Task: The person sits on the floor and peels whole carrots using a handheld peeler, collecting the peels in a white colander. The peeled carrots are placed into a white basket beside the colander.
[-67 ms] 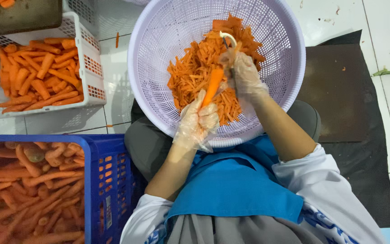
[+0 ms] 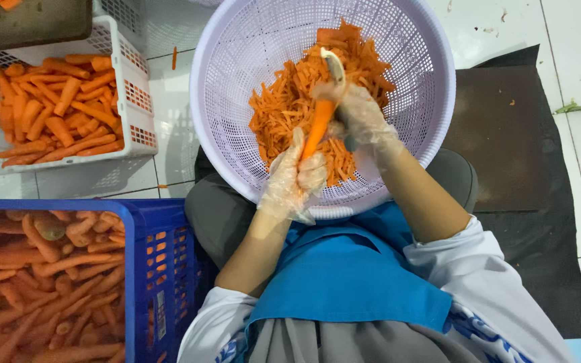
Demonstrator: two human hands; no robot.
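While the left hand (image 2: 297,180), in a thin clear glove, wraps its fingers round the lower end of a carrot (image 2: 317,131), the root slants up and right over the lavender basket (image 2: 237,60) on the lap. Right hand (image 2: 361,117), also gloved, grips a peeler (image 2: 334,67) at the carrot's top. Below lie white floor tiles (image 2: 573,27), a dark mat (image 2: 506,134), a white crate (image 2: 126,47) and a blue crate (image 2: 163,269) of carrots

Two gloved hands (image 2: 297,178), one peeler (image 2: 334,67), one round basket (image 2: 237,40), two crates (image 2: 126,60)
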